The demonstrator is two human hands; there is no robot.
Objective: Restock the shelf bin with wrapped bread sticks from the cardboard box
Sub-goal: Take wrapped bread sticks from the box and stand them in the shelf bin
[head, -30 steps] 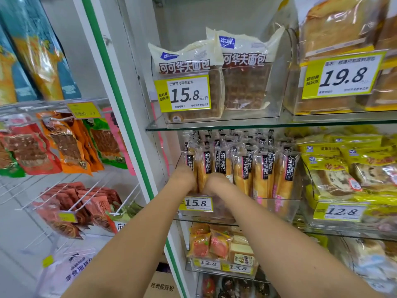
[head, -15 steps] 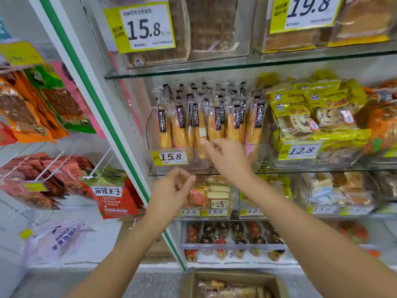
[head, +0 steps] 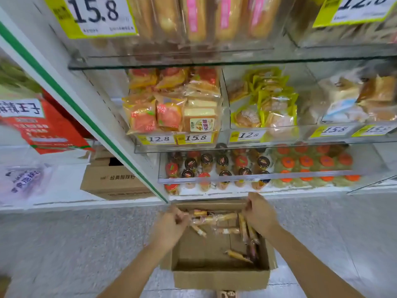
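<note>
From the head camera, looking down, an open cardboard box (head: 221, 278) stands on the grey floor (head: 75, 244) in front of the lowest shelf. Both arms reach down into it.

The left hand (head: 171, 225) is at the box's far left corner. Its fingers (head: 182, 216) are curled round the ends of a few wrapped bread sticks (head: 214, 218), which stick out to the right across the back of the box.

The right hand (head: 261, 215) is at the far right side with its fingers curled in. More sticks lie just under and beside its palm, but motion blur hides whether it grips them. A few loose sticks lie along the right wall and on the box bottom.

The shelf bin (head: 171, 46), clear plastic and filled with upright bread sticks, sits at the top of the view, well above the hands, with a yellow 15.8 price tag (head: 96, 16) on its left.

Below it are bins of wrapped cakes (head: 171, 108). On the bottom shelf stand rows of small jars (head: 217, 166). A second cardboard carton (head: 111, 181) sits under the rack to the left.
</note>
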